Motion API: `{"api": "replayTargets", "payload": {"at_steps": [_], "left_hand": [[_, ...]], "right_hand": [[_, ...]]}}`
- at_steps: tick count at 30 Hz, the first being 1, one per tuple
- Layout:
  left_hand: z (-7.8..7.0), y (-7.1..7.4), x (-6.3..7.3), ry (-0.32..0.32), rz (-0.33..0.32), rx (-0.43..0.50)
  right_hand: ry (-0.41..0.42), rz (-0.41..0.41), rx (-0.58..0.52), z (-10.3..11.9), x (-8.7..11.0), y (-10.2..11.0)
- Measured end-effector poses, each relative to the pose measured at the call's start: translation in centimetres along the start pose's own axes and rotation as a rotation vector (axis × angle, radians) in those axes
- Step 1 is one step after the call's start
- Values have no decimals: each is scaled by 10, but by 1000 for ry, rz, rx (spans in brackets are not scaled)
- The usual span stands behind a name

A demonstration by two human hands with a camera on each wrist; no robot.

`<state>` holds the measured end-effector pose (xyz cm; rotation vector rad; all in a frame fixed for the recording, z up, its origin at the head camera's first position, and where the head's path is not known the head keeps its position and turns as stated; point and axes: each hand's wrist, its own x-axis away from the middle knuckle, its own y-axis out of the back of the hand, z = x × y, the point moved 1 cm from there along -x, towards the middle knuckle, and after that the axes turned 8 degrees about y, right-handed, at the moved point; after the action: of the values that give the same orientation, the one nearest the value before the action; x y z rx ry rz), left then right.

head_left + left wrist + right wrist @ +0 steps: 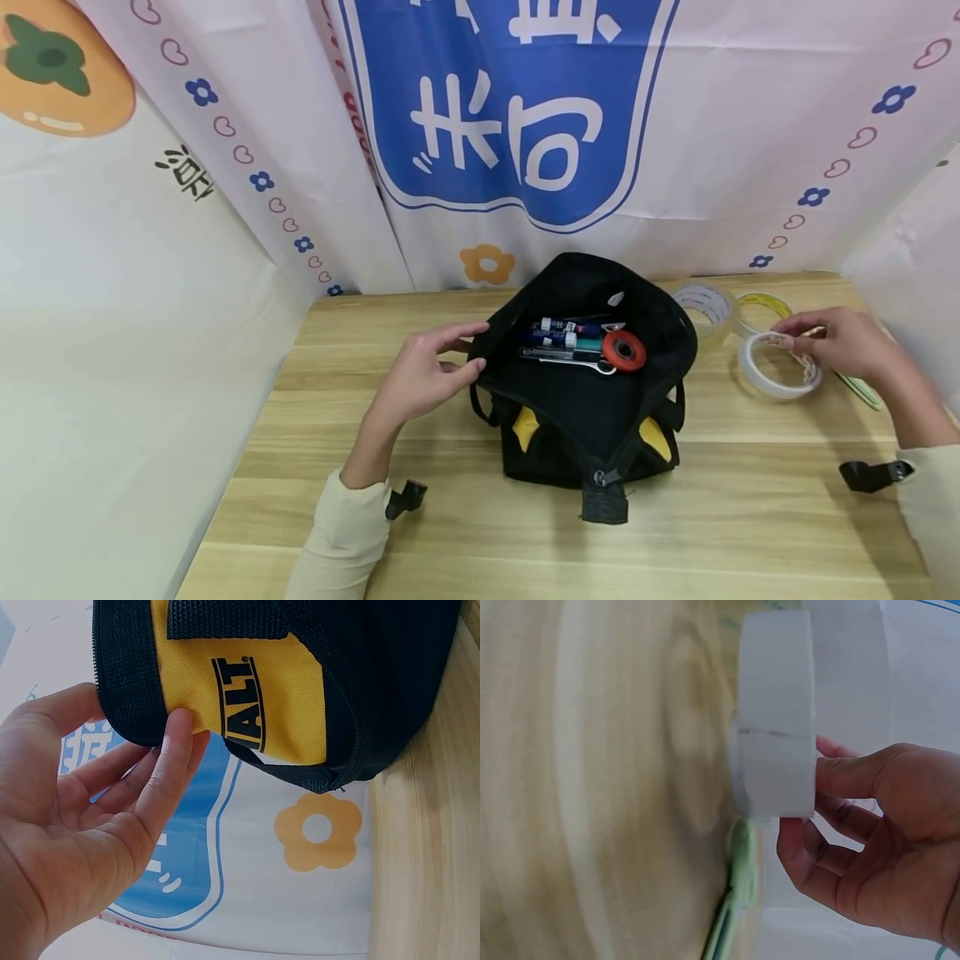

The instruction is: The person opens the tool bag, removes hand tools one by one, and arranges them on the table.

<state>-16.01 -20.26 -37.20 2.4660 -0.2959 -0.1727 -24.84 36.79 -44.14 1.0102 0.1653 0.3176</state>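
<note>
A black and yellow tool bag (555,458) stands unzipped on the table, its mouth spread wide. My left hand (420,371) pinches the left rim of that mouth; in the left wrist view its fingers lie at the zipper edge beside the yellow panel (292,697). Inside the bag are blue markers (551,339), a utility knife (558,357) and a round red item (615,338) with a dark hub. To the right, my right hand (851,342) grips a white tape roll (776,712) by its edge, raised above the wood.
Behind the white roll lie a wide clear tape roll (722,312) and a yellow tape roll (777,303). Something green with long handles (742,862) lies under the right hand. A printed cloth (435,242) hangs along the table's back edge.
</note>
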Motion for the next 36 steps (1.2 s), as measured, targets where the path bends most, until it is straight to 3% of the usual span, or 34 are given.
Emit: {"api": "replayTargets", "payload": {"at_steps": [11, 20, 26, 36], "left_hand": [[0, 0, -1, 6, 2, -3], [0, -1, -1, 2, -5, -21], [-1, 0, -1, 0, 0, -15], [-1, 1, 0, 3, -7, -6]], "right_hand": [[-18, 20, 28, -10, -2, -11], [-7, 12, 77, 2, -2, -10], [68, -95, 100, 35, -5, -4], [187, -223, 35, 120, -18, 8]]}}
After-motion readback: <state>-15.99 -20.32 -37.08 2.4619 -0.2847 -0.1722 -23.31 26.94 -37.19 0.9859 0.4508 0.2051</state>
